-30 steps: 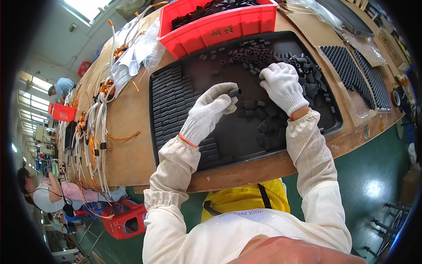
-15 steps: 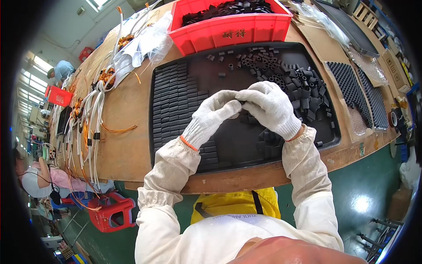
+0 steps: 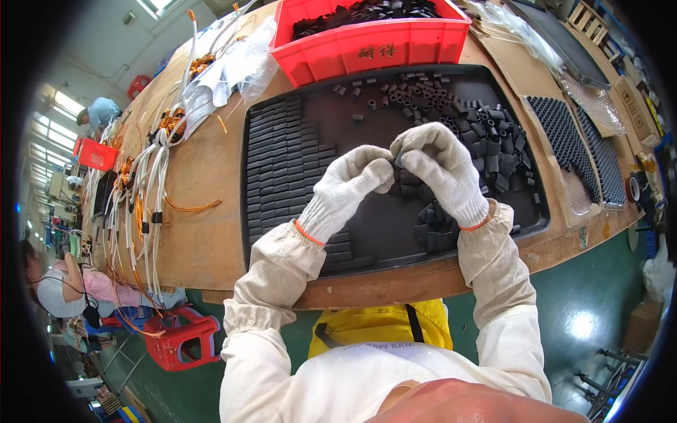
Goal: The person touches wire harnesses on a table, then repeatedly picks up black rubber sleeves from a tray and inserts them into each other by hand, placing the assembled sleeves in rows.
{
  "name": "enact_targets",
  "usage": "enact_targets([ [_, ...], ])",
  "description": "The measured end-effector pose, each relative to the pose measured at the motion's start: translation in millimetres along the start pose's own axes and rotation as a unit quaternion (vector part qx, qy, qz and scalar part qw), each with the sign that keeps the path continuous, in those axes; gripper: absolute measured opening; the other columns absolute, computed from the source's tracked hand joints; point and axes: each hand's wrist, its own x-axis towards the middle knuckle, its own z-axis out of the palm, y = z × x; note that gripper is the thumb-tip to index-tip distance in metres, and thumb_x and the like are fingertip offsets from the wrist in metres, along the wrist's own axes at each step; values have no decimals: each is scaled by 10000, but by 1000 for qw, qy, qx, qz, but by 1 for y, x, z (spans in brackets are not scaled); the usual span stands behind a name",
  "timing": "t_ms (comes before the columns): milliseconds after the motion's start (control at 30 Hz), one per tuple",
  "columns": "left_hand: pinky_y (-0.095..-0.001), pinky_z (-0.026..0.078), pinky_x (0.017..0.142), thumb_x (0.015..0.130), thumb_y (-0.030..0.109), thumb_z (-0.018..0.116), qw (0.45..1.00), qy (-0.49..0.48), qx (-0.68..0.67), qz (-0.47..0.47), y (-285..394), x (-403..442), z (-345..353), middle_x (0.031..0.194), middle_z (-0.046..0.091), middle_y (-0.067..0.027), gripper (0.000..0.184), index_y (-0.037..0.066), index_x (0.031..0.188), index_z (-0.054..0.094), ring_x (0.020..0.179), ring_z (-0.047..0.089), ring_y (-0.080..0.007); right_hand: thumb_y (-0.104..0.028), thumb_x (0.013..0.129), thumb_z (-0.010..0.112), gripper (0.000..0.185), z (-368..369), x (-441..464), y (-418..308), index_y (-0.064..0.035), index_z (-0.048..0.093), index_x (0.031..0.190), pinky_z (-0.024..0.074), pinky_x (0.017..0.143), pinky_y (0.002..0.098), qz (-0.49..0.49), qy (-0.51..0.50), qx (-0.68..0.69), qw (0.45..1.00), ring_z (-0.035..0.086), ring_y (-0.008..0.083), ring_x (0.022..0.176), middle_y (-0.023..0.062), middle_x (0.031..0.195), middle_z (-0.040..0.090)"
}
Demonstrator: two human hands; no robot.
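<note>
Both hands wear white knit gloves and meet above the black tray (image 3: 381, 243). My right hand (image 3: 444, 173) pinches a small black tube piece (image 3: 398, 161), mostly covered by the fingertips. Against the same piece, the curled fingers of my left hand (image 3: 352, 185) come in from the other side; their exact hold is partly hidden. Flat black pieces (image 3: 278, 166) lie in close rows over the tray's left part. Loose short black tubes (image 3: 486, 137) are heaped at the right, some standing on end and several scattered near the back.
A red bin (image 3: 370, 53) full of black pieces stands behind the tray. White cables with copper coils (image 3: 151, 166) lie at the left. Black honeycomb-like sheets (image 3: 564, 144) rest at the right. A red stool (image 3: 185, 338) and a co-worker (image 3: 67, 289) are at the lower left.
Both hands have shifted slightly right. The right fingers have turned upward, showing more of the dark piece, and the left fingertips sit a little lower against it.
</note>
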Motion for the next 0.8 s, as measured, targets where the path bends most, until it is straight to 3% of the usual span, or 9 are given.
enact_targets([
  [100, -282, 517, 788, 1056, 199, 653, 1000, -10, -26, -8, 3, -2, 1, 946, 685, -39, 263, 8, 1237, 660, 828, 611, -110, -63, 1009, 678, 131, 2, 1, 3, -29, 604, 1112, 545, 911, 271, 2, -3, -1, 1000, 641, 99, 1020, 59, 1110, 679],
  [233, -290, 528, 800, 1055, 186, 652, 999, -38, -23, -25, 9, -6, 9, 964, 683, -49, 264, 2, 1244, 647, 846, 613, -124, -86, 991, 715, 152, 6, -3, 9, -36, 589, 1061, 537, 797, 245, -50, 62, -98, 992, 618, 73, 904, 33, 1028, 657],
  [267, -290, 529, 819, 1053, 184, 655, 999, -35, -6, -28, 7, -6, 8, 975, 682, -50, 284, -9, 1260, 635, 870, 614, -119, -92, 987, 724, 162, 7, -5, 11, -39, 583, 1045, 528, 757, 236, -85, 78, -145, 983, 604, 65, 863, 21, 995, 646],
  [400, -266, 527, 834, 1067, 186, 632, 994, -37, 100, -20, 18, -12, 18, 1006, 679, -34, 287, -19, 1268, 623, 899, 609, -86, -91, 980, 734, 177, 9, -11, 14, -46, 570, 1028, 505, 722, 224, -48, 88, -156, 983, 578, 51, 829, 9, 958, 633],
  [533, -249, 523, 820, 1078, 182, 609, 984, -35, 175, -19, 27, -16, 20, 1024, 681, -29, 283, -18, 1278, 613, 890, 605, -71, -126, 1016, 697, 186, 13, -8, 2, -27, 590, 1133, 517, 733, 228, -39, 48, -55, 997, 593, 60, 816, 14, 961, 634],
  [600, -226, 512, 750, 1076, 247, 622, 975, -17, 220, 19, 26, -17, 18, 930, 673, -19, 305, -8, 1244, 634, 816, 589, -58, -153, 1053, 645, 240, 11, -8, -4, -2, 593, 1230, 549, 778, 250, -9, -2, 1, 1000, 641, 93, 833, 51, 1041, 645],
  [800, -228, 470, 660, 1099, 260, 574, 983, -20, 170, 62, 23, -24, 19, 853, 618, -2, 273, 7, 1177, 639, 747, 530, -46, -154, 1042, 662, 226, 17, -15, -11, 17, 613, 1182, 574, 808, 278, -11, -33, 55, 998, 681, 128, 883, 85, 1067, 663],
])
